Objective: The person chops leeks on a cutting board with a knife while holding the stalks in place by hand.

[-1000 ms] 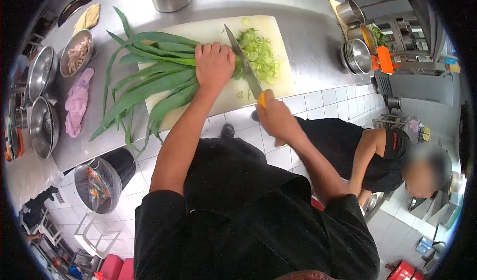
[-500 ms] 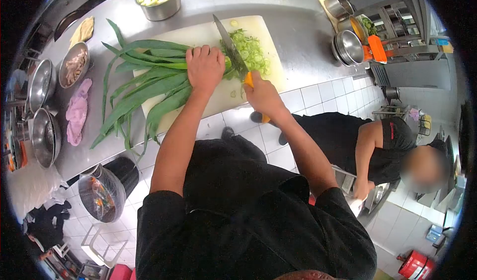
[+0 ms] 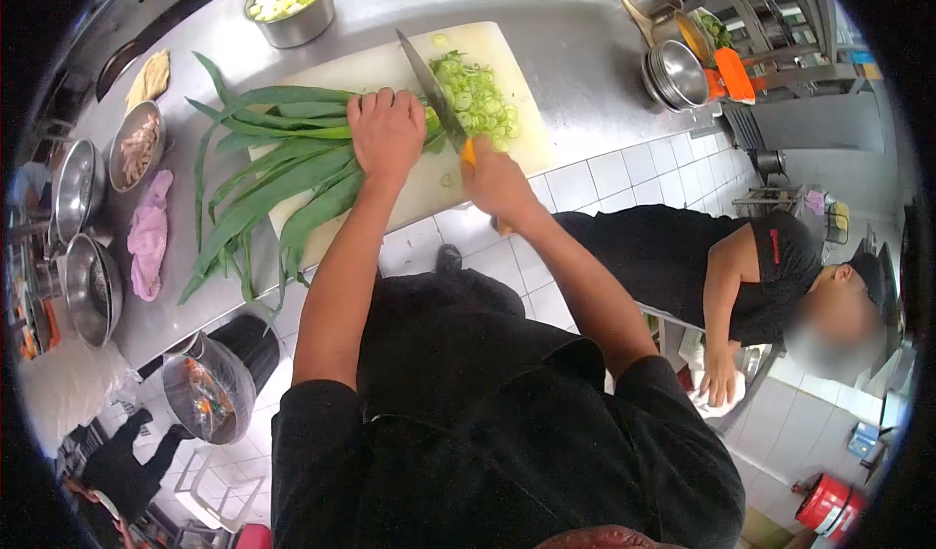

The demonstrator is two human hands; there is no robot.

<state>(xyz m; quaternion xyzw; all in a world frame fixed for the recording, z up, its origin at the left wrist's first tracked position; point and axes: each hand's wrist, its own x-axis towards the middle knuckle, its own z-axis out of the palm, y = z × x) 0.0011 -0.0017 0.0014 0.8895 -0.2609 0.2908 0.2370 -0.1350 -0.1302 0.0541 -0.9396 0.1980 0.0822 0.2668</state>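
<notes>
Long green leek stalks [image 3: 283, 174] lie across the left half of a white cutting board [image 3: 522, 149], their leaves hanging past its edge. My left hand [image 3: 388, 137] presses down on the stalks, fingers together around them. In my right hand [image 3: 499, 183] is the yellow handle of a knife [image 3: 434, 91]. Its blade points up and left, beside the stalks' cut ends and close to my left fingertips. Thin green slices [image 3: 480, 100] are piled to the right of the blade.
A metal pot of chopped pieces [image 3: 297, 18] stands behind the board. Left are a bowl of meat [image 3: 137, 147], metal bowls [image 3: 80, 190] and a pink cloth [image 3: 149, 237]. Stacked bowls [image 3: 675, 76] sit right. A co-worker [image 3: 741, 271] bends at the lower right, holding a white cloth.
Board, leeks and hands appear further left in the view. The knife stays beside the stalks in my right hand. The co-worker's hand now rests on a white cloth.
</notes>
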